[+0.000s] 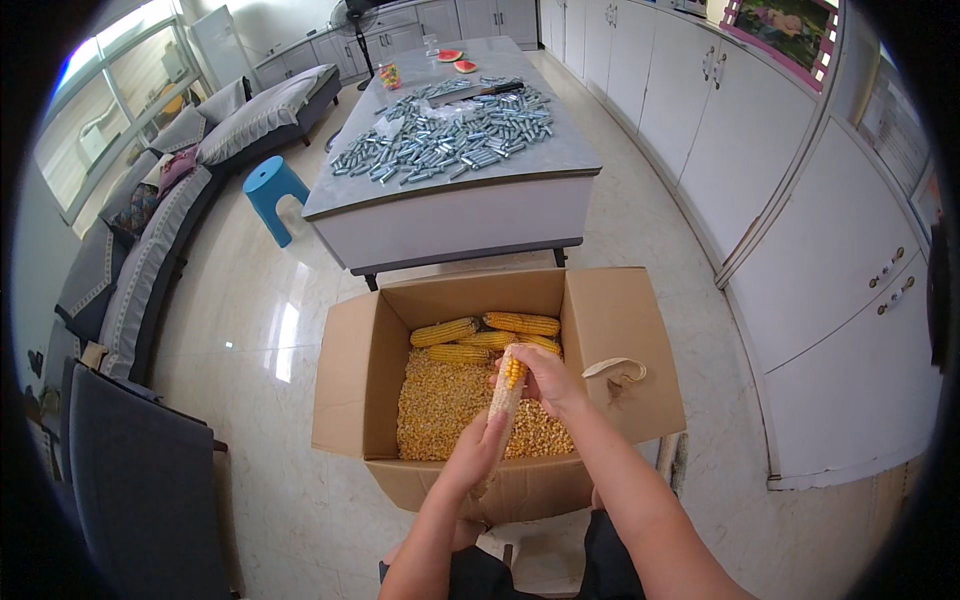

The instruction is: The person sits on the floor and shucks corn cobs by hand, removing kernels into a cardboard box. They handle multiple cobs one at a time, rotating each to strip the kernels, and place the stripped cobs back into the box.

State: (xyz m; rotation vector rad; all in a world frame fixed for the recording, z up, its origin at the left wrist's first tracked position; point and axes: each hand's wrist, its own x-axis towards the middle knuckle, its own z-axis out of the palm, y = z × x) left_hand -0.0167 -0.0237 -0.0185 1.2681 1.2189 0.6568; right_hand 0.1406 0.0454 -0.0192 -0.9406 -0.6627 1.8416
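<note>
I hold a mostly stripped corn cob [507, 392] upright over an open cardboard box [620, 330]. My left hand [474, 450] grips its bare lower end. My right hand [545, 380] wraps the top, where a patch of yellow kernels remains. Loose yellow kernels [440, 410] cover the box floor. Several whole yellow cobs [470, 335] lie at the box's far side.
A grey table [450, 190] strewn with several small silvery packets stands beyond the box, with watermelon slices [458, 60] at its far end. A blue stool [272, 192] and a grey sofa [150, 250] are to the left. White cabinets [800, 220] line the right wall. A dark chair [140, 480] sits near left.
</note>
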